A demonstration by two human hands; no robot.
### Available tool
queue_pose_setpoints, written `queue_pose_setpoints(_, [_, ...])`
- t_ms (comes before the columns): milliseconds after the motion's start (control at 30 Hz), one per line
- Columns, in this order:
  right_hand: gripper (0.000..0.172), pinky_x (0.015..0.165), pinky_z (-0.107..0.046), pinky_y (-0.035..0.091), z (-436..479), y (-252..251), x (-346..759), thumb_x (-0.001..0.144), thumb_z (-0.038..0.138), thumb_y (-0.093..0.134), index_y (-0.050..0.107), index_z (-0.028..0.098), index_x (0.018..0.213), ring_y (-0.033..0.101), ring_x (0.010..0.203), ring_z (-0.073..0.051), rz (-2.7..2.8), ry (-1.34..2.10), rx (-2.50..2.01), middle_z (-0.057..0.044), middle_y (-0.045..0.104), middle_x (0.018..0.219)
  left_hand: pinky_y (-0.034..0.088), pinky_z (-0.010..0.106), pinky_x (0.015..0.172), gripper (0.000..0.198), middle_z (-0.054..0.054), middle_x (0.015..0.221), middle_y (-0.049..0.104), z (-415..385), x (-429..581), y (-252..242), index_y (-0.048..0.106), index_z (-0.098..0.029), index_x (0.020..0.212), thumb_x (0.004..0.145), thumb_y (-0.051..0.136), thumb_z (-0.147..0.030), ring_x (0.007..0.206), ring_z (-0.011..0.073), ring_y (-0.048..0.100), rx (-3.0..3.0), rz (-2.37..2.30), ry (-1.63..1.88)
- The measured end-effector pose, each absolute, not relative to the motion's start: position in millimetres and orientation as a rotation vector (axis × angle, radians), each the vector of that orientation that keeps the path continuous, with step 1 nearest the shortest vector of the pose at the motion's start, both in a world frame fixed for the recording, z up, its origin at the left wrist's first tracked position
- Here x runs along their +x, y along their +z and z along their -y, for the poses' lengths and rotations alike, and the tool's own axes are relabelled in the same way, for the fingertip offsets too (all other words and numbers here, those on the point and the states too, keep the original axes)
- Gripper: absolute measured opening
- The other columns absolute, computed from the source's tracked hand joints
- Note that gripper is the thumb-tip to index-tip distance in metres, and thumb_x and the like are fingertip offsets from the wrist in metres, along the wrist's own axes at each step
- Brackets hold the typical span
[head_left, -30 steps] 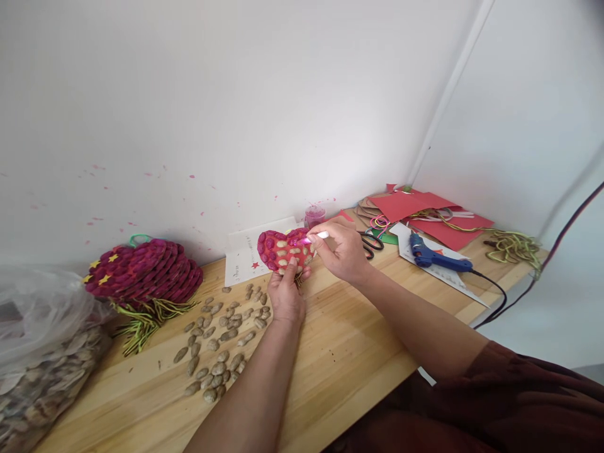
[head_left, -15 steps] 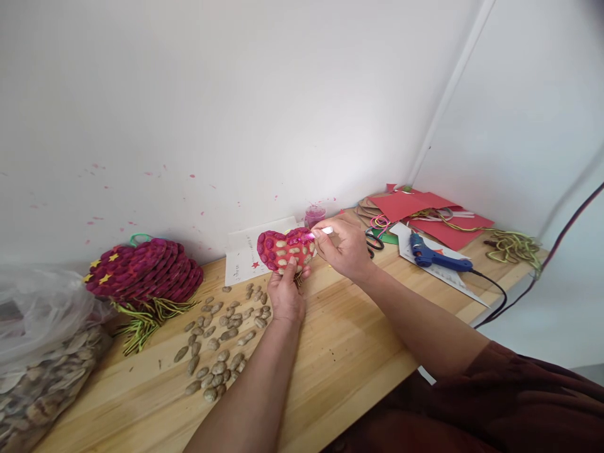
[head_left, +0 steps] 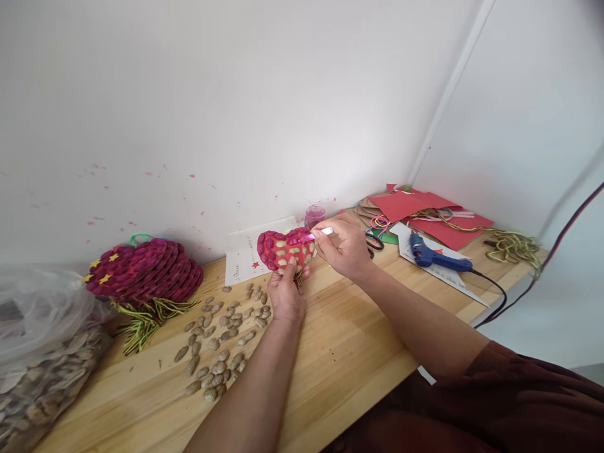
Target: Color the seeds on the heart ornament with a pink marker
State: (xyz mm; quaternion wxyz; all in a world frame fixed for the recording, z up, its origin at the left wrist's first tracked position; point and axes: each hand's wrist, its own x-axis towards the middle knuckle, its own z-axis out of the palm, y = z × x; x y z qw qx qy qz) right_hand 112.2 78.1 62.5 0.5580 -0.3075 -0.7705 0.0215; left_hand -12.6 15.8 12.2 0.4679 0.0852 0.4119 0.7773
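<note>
My left hand (head_left: 287,290) grips the lower edge of a red heart-shaped card (head_left: 285,248) covered with peanuts, thumb in front. Peanuts along its top and left side are magenta; those in the middle and at the right are still tan. Closed in a pinch, my right hand (head_left: 345,246) holds a white-handled paintbrush (head_left: 323,233), whose magenta tip touches the card's upper right. Behind that hand stands a small clear cup of pink paint (head_left: 315,216). Loose peanuts (head_left: 229,333) are scattered on the table to the left of my left forearm.
Finished-looking magenta peanut hearts (head_left: 155,274) with green yarn lean in a stack at left, beside a plastic bag of peanuts (head_left: 51,377). A blue glue gun (head_left: 436,258) lies on paper at right. Red card sheets (head_left: 425,211), black-handled scissors (head_left: 375,241) and green yarn (head_left: 512,246) lie behind it.
</note>
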Motion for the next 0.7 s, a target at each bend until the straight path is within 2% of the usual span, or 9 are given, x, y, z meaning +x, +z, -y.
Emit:
queue_pose_setpoints(300, [0.022,0.087,-0.040,0.050,-78.3,60.7,111.1,0.103,0.037,0.065,0.078,0.023,0.093,0.072,0.088,-0.024,1.826,0.058,-0.715,-0.004,0.083,0.090,0.055,0.025,0.062,0.042,-0.002,0.067,0.070,-17.0,-12.9,9.5,0.069,-0.016,0.078,0.060,0.101,-0.037,0.058,0.0126,0.068,0.243,-1.031,1.908])
queue_pose_setpoints(500, [0.019,0.084,-0.039,0.050,-79.3,62.4,113.1,0.102,0.034,0.066,0.078,0.023,0.093,0.071,0.088,-0.023,1.803,0.073,-0.706,-0.004,0.082,0.087,0.055,0.025,0.062,0.043,-0.002,0.069,0.070,-17.1,-13.1,9.6,0.069,-0.016,0.080,0.059,0.101,-0.037,0.058,0.0126,0.068,0.237,-1.018,1.912])
queue_pose_setpoints(700, [0.019,0.086,-0.040,0.050,-78.4,61.2,111.3,0.102,0.035,0.066,0.078,0.024,0.093,0.072,0.088,-0.024,1.821,0.075,-0.703,-0.004,0.083,0.089,0.055,0.024,0.061,0.045,-0.001,0.069,0.071,-17.9,-12.5,8.7,0.070,-0.016,0.078,0.054,0.103,-0.036,0.059,0.0126,0.068,0.231,-1.012,1.920])
